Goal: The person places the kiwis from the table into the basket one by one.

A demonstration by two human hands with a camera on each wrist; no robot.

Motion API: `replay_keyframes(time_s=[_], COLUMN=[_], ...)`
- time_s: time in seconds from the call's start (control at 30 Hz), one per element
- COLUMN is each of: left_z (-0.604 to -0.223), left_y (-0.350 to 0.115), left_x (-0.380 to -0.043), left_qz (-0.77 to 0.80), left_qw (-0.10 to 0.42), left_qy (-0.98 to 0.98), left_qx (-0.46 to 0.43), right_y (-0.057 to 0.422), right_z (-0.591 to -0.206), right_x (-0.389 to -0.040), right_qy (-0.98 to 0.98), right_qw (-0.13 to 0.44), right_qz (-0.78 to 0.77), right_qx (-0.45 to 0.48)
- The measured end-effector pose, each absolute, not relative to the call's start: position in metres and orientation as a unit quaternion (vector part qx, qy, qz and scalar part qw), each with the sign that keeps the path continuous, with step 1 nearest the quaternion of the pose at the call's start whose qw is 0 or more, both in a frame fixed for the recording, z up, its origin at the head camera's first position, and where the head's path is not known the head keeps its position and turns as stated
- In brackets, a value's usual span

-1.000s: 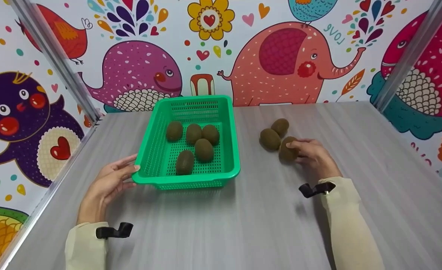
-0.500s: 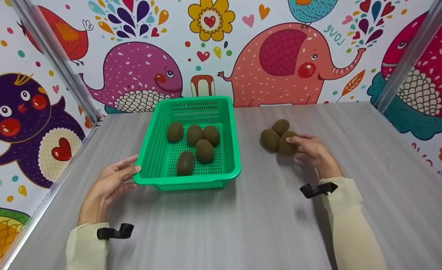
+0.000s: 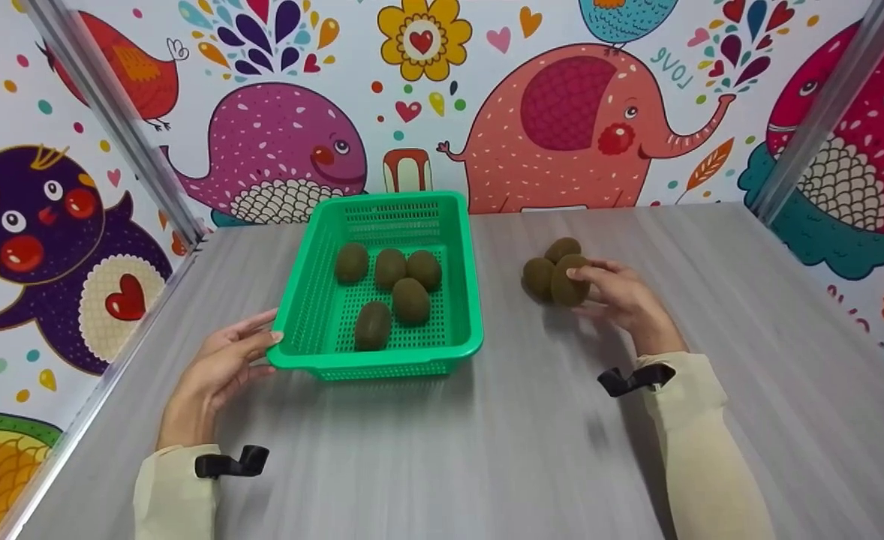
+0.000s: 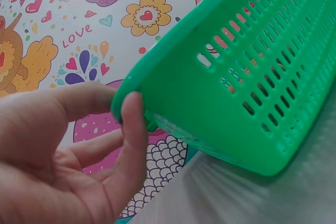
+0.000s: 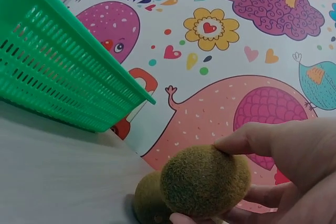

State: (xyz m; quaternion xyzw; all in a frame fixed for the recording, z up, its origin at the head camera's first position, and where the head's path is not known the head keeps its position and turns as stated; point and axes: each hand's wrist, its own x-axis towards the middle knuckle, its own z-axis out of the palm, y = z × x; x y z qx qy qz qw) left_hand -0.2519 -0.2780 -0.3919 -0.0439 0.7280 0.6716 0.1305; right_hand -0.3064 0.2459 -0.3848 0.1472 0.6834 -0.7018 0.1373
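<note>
Left hand [image 3: 221,366] pinching slotted plastic basket [image 3: 382,356] by its rim, right hand [image 3: 626,297] gripping fuzzy oval kiwi [image 5: 202,182]

Head cam: high, facing forward-down over table [image 3: 517,420]. Wrist cams: low, close by left hand [image 4: 58,158] and right hand [image 5: 307,156], facing printed wall [image 5: 210,61]; both share green basket [image 4: 173,93].

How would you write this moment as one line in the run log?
left hand grips green basket rim | right hand holds kiwi | basket: five kiwis | table: two kiwis
</note>
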Motion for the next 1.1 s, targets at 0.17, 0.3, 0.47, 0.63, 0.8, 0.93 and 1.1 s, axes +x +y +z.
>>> replay_keyframes(time_s=[0.17,0.3,0.47,0.63,0.8,0.93,1.1], left_z=[-0.391,-0.392,-0.393,-0.393,-0.392,-0.392,-0.392], left_y=[-0.278,-0.278,-0.279,-0.279,-0.278,-0.278,-0.278], left_x=[-0.252,-0.252,-0.251,-0.252,-0.252,-0.253,-0.252], left_qz=[0.672,0.677,0.681,0.681,0.681,0.683,0.685], left_qw=[0.133,0.134,0.137,0.136,0.136,0.138,0.139], left_qy=[0.727,0.723,0.719,0.719,0.718,0.716,0.714], left_qx=[-0.043,-0.042,-0.039,-0.037,-0.041,-0.044,-0.045], right_y=[0.238,0.229,0.219,0.209,0.200,0.191,0.180], right_z=[-0.374,-0.363,-0.352,-0.343,-0.335,-0.330,-0.323], right_x=[-0.308,-0.309,-0.308,-0.307,-0.306,-0.307,-0.306], right_qy=[0.699,0.710,0.729,0.751,0.764,0.774,0.793], right_qw=[0.133,0.124,0.118,0.105,0.095,0.090,0.089], right_qz=[-0.693,-0.686,-0.670,-0.650,-0.637,-0.626,-0.603], right_qx=[0.119,0.093,0.073,0.043,0.042,0.030,0.014])
